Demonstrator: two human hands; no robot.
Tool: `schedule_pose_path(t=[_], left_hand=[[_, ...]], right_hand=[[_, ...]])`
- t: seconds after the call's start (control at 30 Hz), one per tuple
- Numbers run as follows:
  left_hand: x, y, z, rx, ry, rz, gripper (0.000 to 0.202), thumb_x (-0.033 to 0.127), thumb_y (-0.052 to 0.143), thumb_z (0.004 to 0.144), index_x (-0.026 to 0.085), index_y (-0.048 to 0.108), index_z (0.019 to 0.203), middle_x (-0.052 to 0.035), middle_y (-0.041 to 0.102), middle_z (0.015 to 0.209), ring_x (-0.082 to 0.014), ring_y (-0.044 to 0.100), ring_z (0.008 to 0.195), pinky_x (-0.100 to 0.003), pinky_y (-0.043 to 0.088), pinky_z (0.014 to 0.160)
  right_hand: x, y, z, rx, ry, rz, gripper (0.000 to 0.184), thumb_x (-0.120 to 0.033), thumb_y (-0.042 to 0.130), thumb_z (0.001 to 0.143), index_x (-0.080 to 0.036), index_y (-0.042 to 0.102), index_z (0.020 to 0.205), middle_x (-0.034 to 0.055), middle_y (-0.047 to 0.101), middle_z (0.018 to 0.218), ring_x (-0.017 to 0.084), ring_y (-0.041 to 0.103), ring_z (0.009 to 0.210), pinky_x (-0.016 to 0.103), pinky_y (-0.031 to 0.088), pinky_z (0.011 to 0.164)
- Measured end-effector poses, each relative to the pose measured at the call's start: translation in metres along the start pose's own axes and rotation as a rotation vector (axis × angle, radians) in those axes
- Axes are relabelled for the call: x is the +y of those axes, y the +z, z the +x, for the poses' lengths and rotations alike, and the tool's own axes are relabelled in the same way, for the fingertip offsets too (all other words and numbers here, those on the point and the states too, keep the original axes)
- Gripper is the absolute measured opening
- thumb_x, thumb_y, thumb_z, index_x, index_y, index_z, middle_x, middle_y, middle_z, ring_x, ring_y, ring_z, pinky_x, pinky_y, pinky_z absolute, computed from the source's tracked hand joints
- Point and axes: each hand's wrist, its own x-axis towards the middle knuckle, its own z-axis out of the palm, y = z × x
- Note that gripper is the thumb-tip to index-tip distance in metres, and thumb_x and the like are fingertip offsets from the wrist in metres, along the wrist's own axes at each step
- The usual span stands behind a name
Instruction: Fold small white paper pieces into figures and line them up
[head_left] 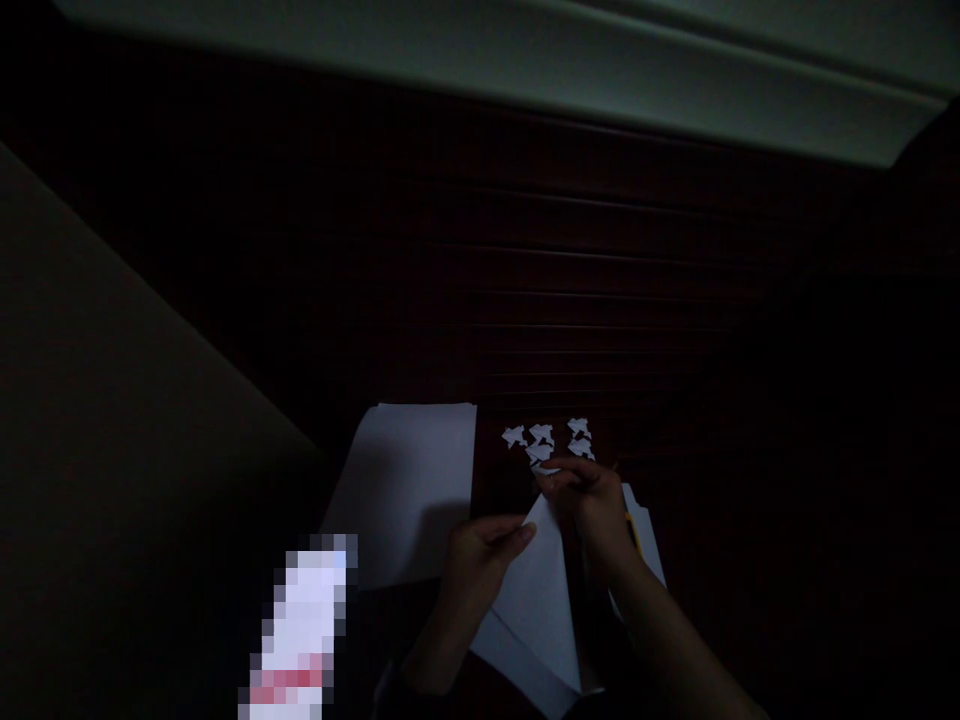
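Observation:
My left hand (484, 560) pinches the edge of a folded sheet of white paper (538, 590), thumb on top. The paper narrows to a point at its upper end, and a strip at its lower end lies beyond a diagonal fold line. At that upper tip, the fingers of my right hand (600, 510) are closed on the paper; dim light partly hides the fingertips. Just beyond my right fingers lie several small folded white paper shapes (541, 434), in loose groups on the dark surface.
A stack of white paper sheets (420, 470) lies to the left. Beside my right forearm is another white sheet (646, 540) with a thin yellow object (634, 535) on it. A blurred-out bright patch (304, 620) stands at lower left. Dark slatted wood (562, 260) rises behind.

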Motion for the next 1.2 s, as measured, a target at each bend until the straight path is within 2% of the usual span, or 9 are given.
schedule_pose_path(t=[0.2, 0.33, 0.4, 0.5, 0.97, 1.2], left_hand=[[-0.003, -0.002, -0.002, 0.011, -0.005, 0.041, 0.025, 0.034, 0.069, 0.068, 0.014, 0.073, 0.083, -0.0104, 0.074, 0.084, -0.0250, 0.068, 0.080, -0.033, 0.054, 0.074], [-0.007, -0.003, 0.000, 0.077, 0.034, 0.044, 0.025, 0.035, 0.069, 0.068, 0.015, 0.073, 0.083, -0.0103, 0.074, 0.085, -0.0248, 0.068, 0.080, -0.034, 0.054, 0.074], [-0.006, -0.003, 0.001, 0.090, 0.057, 0.054, 0.024, 0.035, 0.069, 0.067, 0.015, 0.073, 0.082, -0.0097, 0.074, 0.084, -0.0243, 0.069, 0.078, -0.033, 0.055, 0.073], [-0.003, -0.002, 0.001, 0.095, 0.071, 0.069, 0.022, 0.034, 0.069, 0.068, 0.016, 0.074, 0.080, -0.0085, 0.074, 0.081, -0.0232, 0.069, 0.076, -0.031, 0.055, 0.070], [-0.002, -0.002, -0.001, 0.084, 0.088, 0.076, 0.022, 0.035, 0.069, 0.068, 0.017, 0.074, 0.080, -0.0081, 0.074, 0.081, -0.0225, 0.069, 0.075, -0.030, 0.054, 0.068], [-0.001, -0.002, -0.002, 0.069, 0.101, 0.123, 0.024, 0.037, 0.066, 0.071, 0.017, 0.073, 0.081, -0.0075, 0.074, 0.082, -0.0225, 0.068, 0.076, -0.029, 0.053, 0.068]], right_hand=[[-0.008, -0.003, 0.007, 0.114, 0.007, 0.158, 0.019, -0.029, 0.071, 0.068, -0.017, 0.067, 0.082, 0.0042, 0.068, 0.066, 0.019, 0.063, 0.063, 0.029, 0.047, 0.061], [-0.007, -0.003, 0.008, 0.010, -0.018, -0.030, 0.026, -0.034, 0.072, 0.066, -0.016, 0.067, 0.084, 0.0048, 0.068, 0.071, 0.018, 0.061, 0.065, 0.028, 0.045, 0.059], [-0.002, -0.002, 0.007, -0.035, -0.024, -0.142, 0.025, -0.036, 0.074, 0.063, -0.016, 0.067, 0.075, 0.0034, 0.066, 0.066, 0.016, 0.058, 0.060, 0.025, 0.043, 0.055], [0.003, 0.000, 0.005, -0.036, 0.004, -0.209, 0.026, -0.039, 0.074, 0.062, -0.015, 0.064, 0.062, 0.0003, 0.060, 0.055, 0.012, 0.050, 0.049, 0.023, 0.037, 0.047], [-0.001, -0.003, 0.001, -0.084, 0.053, -0.143, 0.030, -0.044, 0.073, 0.064, -0.015, 0.066, 0.062, 0.0011, 0.061, 0.053, 0.013, 0.051, 0.048, 0.024, 0.037, 0.047], [-0.006, -0.005, 0.002, -0.142, 0.054, -0.006, 0.022, -0.036, 0.075, 0.062, -0.017, 0.066, 0.057, 0.0039, 0.068, 0.062, 0.016, 0.058, 0.056, 0.027, 0.043, 0.056]])
